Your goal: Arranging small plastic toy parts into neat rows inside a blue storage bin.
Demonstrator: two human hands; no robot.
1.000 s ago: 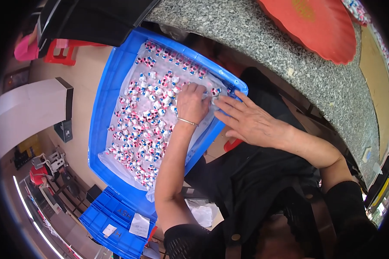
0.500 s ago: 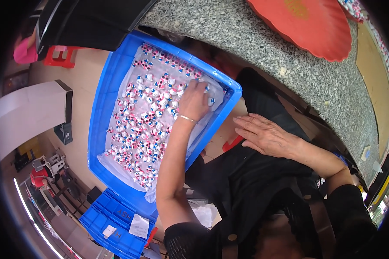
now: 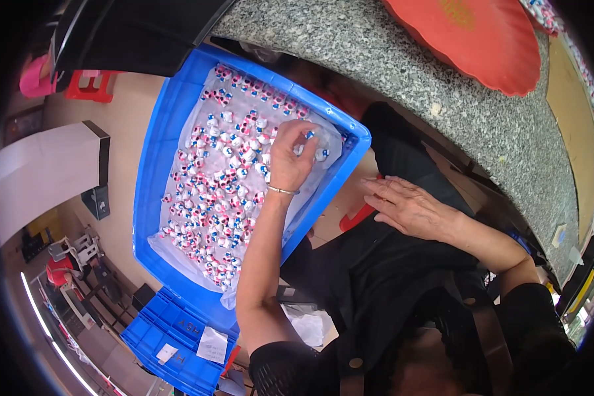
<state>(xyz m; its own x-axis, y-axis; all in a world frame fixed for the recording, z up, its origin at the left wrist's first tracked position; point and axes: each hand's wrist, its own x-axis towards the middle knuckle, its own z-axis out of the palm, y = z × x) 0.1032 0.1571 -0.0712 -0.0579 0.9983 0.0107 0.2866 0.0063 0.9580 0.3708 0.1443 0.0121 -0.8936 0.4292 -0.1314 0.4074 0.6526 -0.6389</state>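
Observation:
My left hand (image 3: pixel 292 156), with a bracelet on its wrist, is inside a blue plastic crate (image 3: pixel 153 155) near its right wall. Thumb and fingertips are pinched on a small white figurine (image 3: pixel 309 134) with a blue patch. Another figurine (image 3: pixel 321 154) lies just right of the hand. Many white, pink and blue figurines (image 3: pixel 211 191) cover the crate's white plastic liner (image 3: pixel 201 125), loosely heaped in the middle and lower part, in rows along the far edge. My right hand (image 3: pixel 409 208) rests over my dark apron with fingers stretched out, holding nothing.
A speckled stone counter (image 3: pixel 402 79) curves along the upper right, bearing a red scalloped tray (image 3: pixel 482 46). Below the crate stand blue crates (image 3: pixel 178 336) with paper labels. A black object (image 3: pixel 125 39) borders the upper left; a red stool (image 3: pixel 90 86) stands beyond.
My left hand has turned and drawn back slightly from the far rows, now showing a figurine at its fingertips. My right hand has barely moved.

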